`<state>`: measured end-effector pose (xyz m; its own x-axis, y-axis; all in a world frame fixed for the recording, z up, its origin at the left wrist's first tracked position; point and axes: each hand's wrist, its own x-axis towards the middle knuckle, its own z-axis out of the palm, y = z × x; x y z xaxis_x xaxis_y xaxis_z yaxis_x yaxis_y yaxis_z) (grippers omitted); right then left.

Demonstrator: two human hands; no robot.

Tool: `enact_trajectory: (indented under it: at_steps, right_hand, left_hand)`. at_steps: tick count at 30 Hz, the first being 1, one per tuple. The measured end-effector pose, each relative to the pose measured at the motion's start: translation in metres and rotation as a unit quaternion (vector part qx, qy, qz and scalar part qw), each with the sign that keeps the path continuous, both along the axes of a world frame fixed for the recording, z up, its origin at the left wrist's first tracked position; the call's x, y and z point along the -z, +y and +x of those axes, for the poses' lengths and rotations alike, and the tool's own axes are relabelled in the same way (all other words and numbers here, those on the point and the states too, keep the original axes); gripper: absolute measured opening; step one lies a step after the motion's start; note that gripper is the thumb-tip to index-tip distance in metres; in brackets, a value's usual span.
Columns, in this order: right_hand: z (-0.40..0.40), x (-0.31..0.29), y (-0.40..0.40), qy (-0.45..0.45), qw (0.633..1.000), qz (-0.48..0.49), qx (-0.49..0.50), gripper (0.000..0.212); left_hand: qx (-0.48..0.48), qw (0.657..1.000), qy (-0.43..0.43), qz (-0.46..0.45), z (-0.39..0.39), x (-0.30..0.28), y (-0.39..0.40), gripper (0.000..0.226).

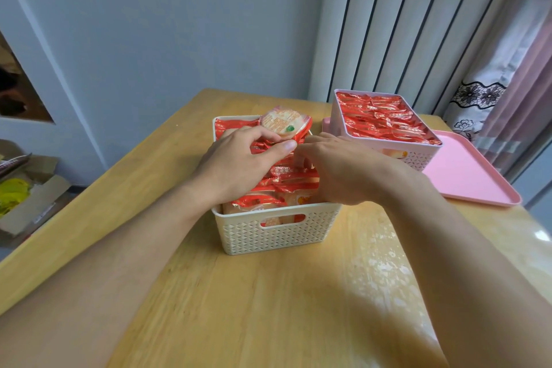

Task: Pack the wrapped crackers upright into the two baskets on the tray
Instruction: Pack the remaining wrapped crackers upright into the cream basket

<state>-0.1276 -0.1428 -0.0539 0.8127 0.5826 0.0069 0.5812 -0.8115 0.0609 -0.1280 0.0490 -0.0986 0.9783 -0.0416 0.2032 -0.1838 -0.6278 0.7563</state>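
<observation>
A cream basket [274, 233] stands on the wooden table, filled with red-wrapped crackers [286, 179] standing upright. My left hand [239, 164] is over the basket and pinches one wrapped cracker [282, 122] that sticks up at the far end. My right hand [340, 167] reaches into the basket's right side, fingers among the packets; its fingertips are hidden. A pink basket [418, 155] packed with upright crackers [385, 119] stands on the pink tray [469, 176] to the right.
The cream basket sits on the table [239, 308], left of the tray, not on it. A cardboard box [33, 197] with yellow items lies on the floor at left. A wall, a ribbed panel and a curtain stand behind.
</observation>
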Motion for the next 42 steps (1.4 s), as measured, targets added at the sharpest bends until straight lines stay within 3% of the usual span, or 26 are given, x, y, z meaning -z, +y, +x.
enact_trajectory:
  at_steps: [3, 7, 10, 13, 15, 18, 20, 24, 30, 36, 39, 42]
  right_hand:
    - [0.000, 0.000, 0.002, 0.002, 1.000, 0.012, -0.005, 0.055]
    - [0.006, 0.006, 0.001, -0.025, 0.999, 0.025, -0.002, 0.045]
    - [0.007, 0.008, -0.001, -0.021, 0.999, 0.036, 0.004, 0.051]
    - [0.008, -0.002, -0.010, 0.058, 0.996, 0.068, 0.012, 0.054]
    - [0.010, -0.012, -0.017, 0.100, 0.984, 0.145, 0.016, 0.045]
    - [0.026, -0.009, -0.016, -0.018, 0.966, 0.256, 0.033, 0.028]
    - [0.040, 0.004, -0.011, -0.062, 0.964, 0.251, 0.060, 0.041]
    - [0.059, 0.027, -0.011, 0.026, 0.973, 0.223, 0.061, 0.055]
    - [0.062, 0.034, -0.011, -0.063, 0.949, 0.302, 0.069, 0.029]
    - [0.059, 0.033, -0.014, -0.151, 0.936, 0.309, 0.082, 0.006]
    - [0.054, 0.021, -0.017, -0.064, 0.885, 0.453, 0.080, 0.009]
    - [0.043, 0.002, -0.021, 0.109, 0.780, 0.614, 0.054, 0.008]
  left_hand:
    - [0.005, 1.000, -0.002, 0.016, -0.001, 0.000, 0.000, 0.072]
    - [0.013, 0.997, 0.001, 0.074, -0.007, -0.003, -0.002, 0.092]
    - [0.021, 0.994, 0.005, 0.110, -0.011, -0.007, -0.001, 0.110]
    - [0.022, 0.990, -0.004, 0.140, -0.013, -0.009, -0.002, 0.117]
    - [0.013, 0.989, -0.008, 0.150, -0.015, -0.011, -0.004, 0.117]
    - [0.008, 0.986, -0.003, 0.166, -0.017, -0.013, -0.006, 0.118]
    - [0.007, 0.986, 0.000, 0.169, -0.017, -0.013, -0.005, 0.118]
    - [0.009, 0.987, 0.004, 0.160, -0.015, -0.012, -0.002, 0.119]
    - [-0.002, 0.991, 0.001, 0.137, -0.013, -0.011, -0.003, 0.111]
    - [-0.006, 0.993, -0.003, 0.116, -0.009, -0.006, -0.001, 0.103]
    - [-0.004, 0.997, -0.012, 0.079, -0.006, -0.001, 0.001, 0.112]
    - [-0.025, 0.999, -0.010, 0.033, -0.002, 0.001, 0.001, 0.109]
